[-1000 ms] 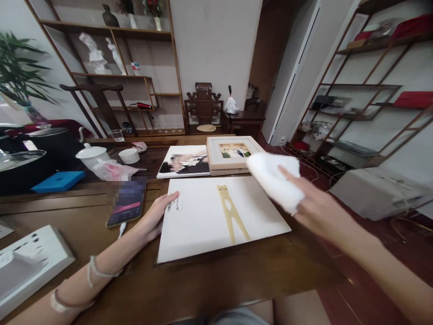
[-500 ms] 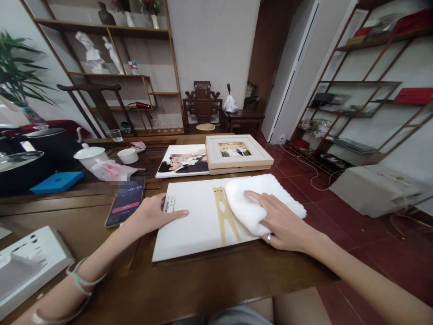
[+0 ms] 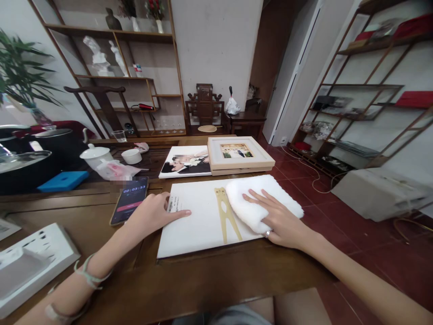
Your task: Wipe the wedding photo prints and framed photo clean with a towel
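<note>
A flat white picture panel [image 3: 192,230] lies on the wooden table in front of me, with a gold A-shaped piece [image 3: 223,212] and a small barcode label [image 3: 172,205] on its upper face. My left hand [image 3: 158,207] grips the panel's left edge, thumb on top and the other fingers partly hidden at the side. My right hand [image 3: 275,214] is on a fluffy white cloth [image 3: 246,205], pressing it onto the panel's right part with the fingers somewhat apart. The cloth covers that end of the panel.
Behind the panel lie a couple photo print [image 3: 186,169] and framed pictures [image 3: 267,158]. To the left are a phone [image 3: 130,201], a blue block [image 3: 63,180], a white teapot [image 3: 96,155], a small cup [image 3: 131,156] and a white power strip [image 3: 37,266].
My right hand's fingers have spread a little more on the cloth, which has barely shifted. My left hand keeps its grip on the panel. The view has turned slightly left.
</note>
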`<state>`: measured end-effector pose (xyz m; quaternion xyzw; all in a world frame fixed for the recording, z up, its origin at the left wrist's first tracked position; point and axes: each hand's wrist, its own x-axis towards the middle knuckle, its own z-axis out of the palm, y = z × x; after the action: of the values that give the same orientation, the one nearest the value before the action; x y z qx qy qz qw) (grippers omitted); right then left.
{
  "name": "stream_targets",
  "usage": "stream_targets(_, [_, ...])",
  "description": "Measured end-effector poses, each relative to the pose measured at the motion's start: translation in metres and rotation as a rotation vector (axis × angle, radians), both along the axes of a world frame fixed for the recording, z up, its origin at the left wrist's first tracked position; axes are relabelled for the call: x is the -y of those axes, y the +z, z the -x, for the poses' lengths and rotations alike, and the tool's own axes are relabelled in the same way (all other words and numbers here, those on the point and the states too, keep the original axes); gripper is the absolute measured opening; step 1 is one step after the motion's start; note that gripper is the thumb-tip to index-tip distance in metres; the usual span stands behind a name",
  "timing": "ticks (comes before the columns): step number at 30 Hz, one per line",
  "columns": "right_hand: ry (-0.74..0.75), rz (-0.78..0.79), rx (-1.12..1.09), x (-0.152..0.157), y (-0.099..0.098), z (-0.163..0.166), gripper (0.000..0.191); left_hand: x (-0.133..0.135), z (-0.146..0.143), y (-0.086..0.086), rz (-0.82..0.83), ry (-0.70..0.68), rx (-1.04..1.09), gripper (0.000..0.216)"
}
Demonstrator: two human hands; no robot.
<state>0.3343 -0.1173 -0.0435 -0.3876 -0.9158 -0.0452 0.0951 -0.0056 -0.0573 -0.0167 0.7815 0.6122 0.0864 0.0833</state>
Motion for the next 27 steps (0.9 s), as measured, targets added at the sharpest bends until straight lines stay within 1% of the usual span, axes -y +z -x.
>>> stream_targets(5, [0.011,0.016,-0.072,-0.0006,0.0010,-0.0014,0.029,0.0033,-0.0029,0.0002,-0.050,-0.020,-0.057,0.065])
stream_targets(9, [0.006,0.015,-0.058,-0.0017,0.0009,-0.0019,0.029,0.0043,-0.0041,0.0004,-0.062,-0.027,-0.037,0.063])
stream_targets(13, [0.012,0.008,-0.070,-0.0019,-0.0007,-0.0014,0.032,0.0019,-0.0017,-0.0010,-0.031,-0.010,0.000,0.070])
stream_targets(17, [0.010,0.000,-0.060,-0.0019,-0.0014,-0.0015,0.029,0.0012,-0.0010,-0.0018,-0.003,0.017,0.013,0.075])
stream_targets(21, [0.001,-0.001,-0.018,-0.0021,0.0002,-0.0008,0.030,0.0020,-0.0024,-0.0011,-0.002,0.029,-0.039,0.076])
stream_targets(25, [0.003,0.014,-0.018,-0.0013,0.0019,0.0029,0.026,0.0019,-0.0027,0.0006,-0.004,-0.007,-0.065,0.071])
stream_targets(27, [0.006,0.020,-0.044,-0.0005,0.0021,0.0041,0.025,0.0034,-0.0043,0.0020,-0.007,0.001,-0.086,0.068])
